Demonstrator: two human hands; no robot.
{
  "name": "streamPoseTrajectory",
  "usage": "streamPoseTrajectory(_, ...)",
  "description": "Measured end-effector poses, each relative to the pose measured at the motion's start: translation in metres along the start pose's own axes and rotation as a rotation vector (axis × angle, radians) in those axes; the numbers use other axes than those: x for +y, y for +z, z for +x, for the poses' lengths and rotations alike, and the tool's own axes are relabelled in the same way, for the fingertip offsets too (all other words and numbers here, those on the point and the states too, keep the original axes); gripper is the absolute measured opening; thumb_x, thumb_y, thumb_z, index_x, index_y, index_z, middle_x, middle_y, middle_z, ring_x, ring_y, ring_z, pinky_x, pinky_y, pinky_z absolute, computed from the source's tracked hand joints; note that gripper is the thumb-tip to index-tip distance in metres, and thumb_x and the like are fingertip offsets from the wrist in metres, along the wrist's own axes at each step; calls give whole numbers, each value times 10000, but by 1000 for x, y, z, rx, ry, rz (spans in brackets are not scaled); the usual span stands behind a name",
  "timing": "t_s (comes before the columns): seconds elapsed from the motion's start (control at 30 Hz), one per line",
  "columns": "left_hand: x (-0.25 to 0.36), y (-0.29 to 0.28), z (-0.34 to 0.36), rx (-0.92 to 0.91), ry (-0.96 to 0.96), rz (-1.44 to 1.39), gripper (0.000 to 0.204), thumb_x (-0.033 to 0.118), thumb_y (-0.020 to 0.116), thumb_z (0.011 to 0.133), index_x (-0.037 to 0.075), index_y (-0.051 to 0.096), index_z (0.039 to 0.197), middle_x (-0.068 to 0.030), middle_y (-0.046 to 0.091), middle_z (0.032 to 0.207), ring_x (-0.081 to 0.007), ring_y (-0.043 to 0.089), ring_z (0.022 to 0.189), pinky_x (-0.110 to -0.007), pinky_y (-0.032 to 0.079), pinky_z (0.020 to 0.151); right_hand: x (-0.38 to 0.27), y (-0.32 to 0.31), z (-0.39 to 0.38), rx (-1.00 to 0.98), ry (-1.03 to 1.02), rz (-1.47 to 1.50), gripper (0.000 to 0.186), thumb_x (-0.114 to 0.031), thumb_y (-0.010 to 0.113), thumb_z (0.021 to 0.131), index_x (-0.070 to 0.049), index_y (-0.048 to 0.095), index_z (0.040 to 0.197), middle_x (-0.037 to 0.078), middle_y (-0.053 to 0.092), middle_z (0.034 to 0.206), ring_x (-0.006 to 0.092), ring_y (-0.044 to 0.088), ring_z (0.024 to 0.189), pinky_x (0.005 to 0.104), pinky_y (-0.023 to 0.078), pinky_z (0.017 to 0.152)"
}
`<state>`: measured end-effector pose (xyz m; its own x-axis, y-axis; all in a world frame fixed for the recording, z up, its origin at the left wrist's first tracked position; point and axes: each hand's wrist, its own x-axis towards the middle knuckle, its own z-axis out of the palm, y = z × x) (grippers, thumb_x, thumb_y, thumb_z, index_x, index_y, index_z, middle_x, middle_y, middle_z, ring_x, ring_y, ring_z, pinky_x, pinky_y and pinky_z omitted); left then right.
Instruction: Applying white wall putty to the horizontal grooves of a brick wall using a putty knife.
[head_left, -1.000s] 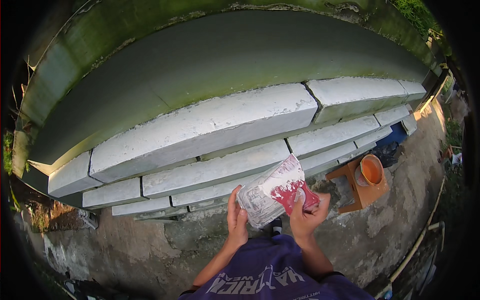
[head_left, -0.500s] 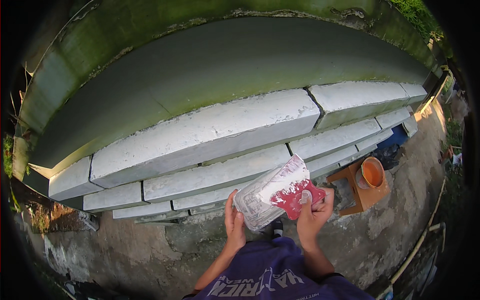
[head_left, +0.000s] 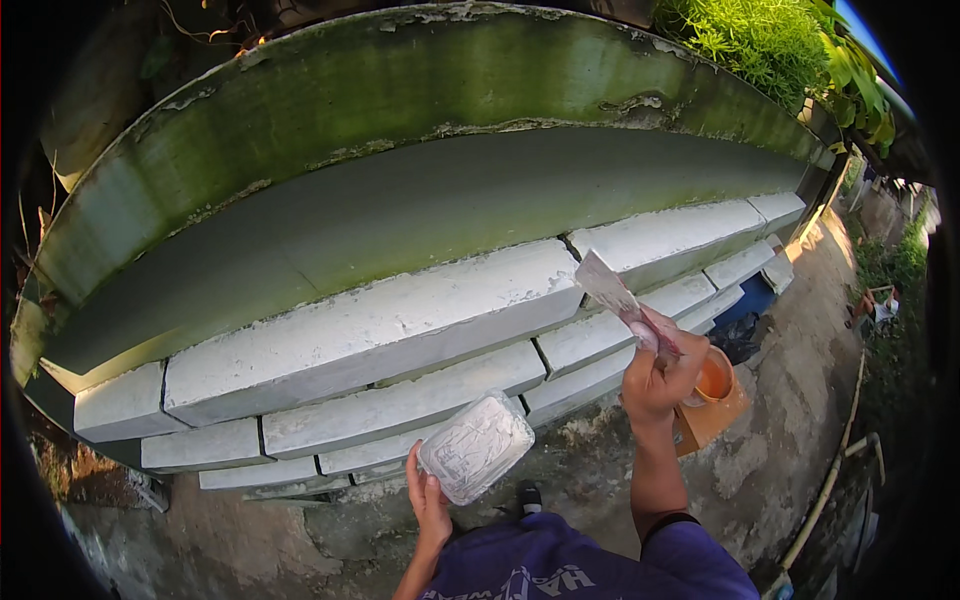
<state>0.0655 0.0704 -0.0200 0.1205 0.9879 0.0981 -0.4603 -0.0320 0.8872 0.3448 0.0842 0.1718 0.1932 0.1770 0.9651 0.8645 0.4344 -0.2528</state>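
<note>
My left hand (head_left: 428, 505) grips the edge of a clear plastic tub (head_left: 476, 448) smeared with white putty, held low in front of my body. My right hand (head_left: 660, 382) is closed round the red handle of a putty scraper (head_left: 608, 285), raised up and to the right of the tub. Its flat blade points up and to the left, streaked with white. Behind the blade lies the upper row of white concrete blocks (head_left: 430, 310), near a dark joint. From this view I cannot tell whether the blade touches the blocks.
Lower rows of white blocks (head_left: 400, 415) step down toward me. A mossy green wall (head_left: 420, 110) rises behind. At right, an orange bucket (head_left: 716, 376) stands on a brown stool (head_left: 722, 420), near a black plastic bag (head_left: 738, 338). A person (head_left: 882, 305) is far off at right.
The scraper has moved away from the tub, up and right toward the upper blocks, and its blade has turned. The tub has shifted lower left. The view has tilted upward.
</note>
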Motion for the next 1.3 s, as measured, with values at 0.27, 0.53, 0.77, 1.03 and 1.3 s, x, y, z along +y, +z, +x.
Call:
streamPoseTrajectory(0.27, 3, -8, -3, 18, -8, -58, 640, 304, 500, 1021, 68, 228, 1549, -148, 458, 1420, -235, 503, 1263, -355, 410, 1046, -23, 21, -5, -398, -434, -171, 153, -12, 688, 797, -29, 536, 803, 176, 719, 1063, 326, 729, 919, 390, 608, 741)
streamPoseTrajectory(0.53, 6, -8, 1, -20, -38, -54, 594, 267, 461, 1034, 67, 232, 1544, -145, 441, 1430, -237, 499, 1271, -354, 413, 1048, -9, 22, 13, -296, -480, -259, 157, -26, 695, 800, -55, 541, 794, 169, 721, 1061, 303, 723, 929, 381, 599, 786)
streamPoseTrajectory(0.77, -9, -14, 7, -46, 31, 97, 646, 329, 451, 1012, 102, 188, 1556, -159, 379, 1474, -317, 514, 1267, -449, 604, 831, -23, 37, 2, -405, -373, -269, 221, -91, 725, 789, -47, 692, 1003, 120, 715, 1018, 267, 699, 981, 377, 564, 862)
streamPoseTrajectory(1.03, -7, -6, 0, -28, -44, 12, 595, 278, 466, 1024, 38, 265, 1529, -142, 475, 1387, -224, 507, 1230, -334, 409, 1018, -16, 34, 6, -390, -410, -175, 224, -95, 701, 775, -51, 683, 993, 112, 698, 1066, 273, 679, 1019, 405, 547, 886)
streamPoseTrajectory(1.3, -8, -12, 0, 1, 7, 38, 598, 285, 466, 1025, 32, 264, 1528, -145, 462, 1399, -225, 500, 1240, -339, 397, 1034, 0, 18, 15, -431, -276, -260, 208, -56, 682, 778, -29, 684, 984, 114, 693, 1034, 281, 672, 983, 420, 531, 849)
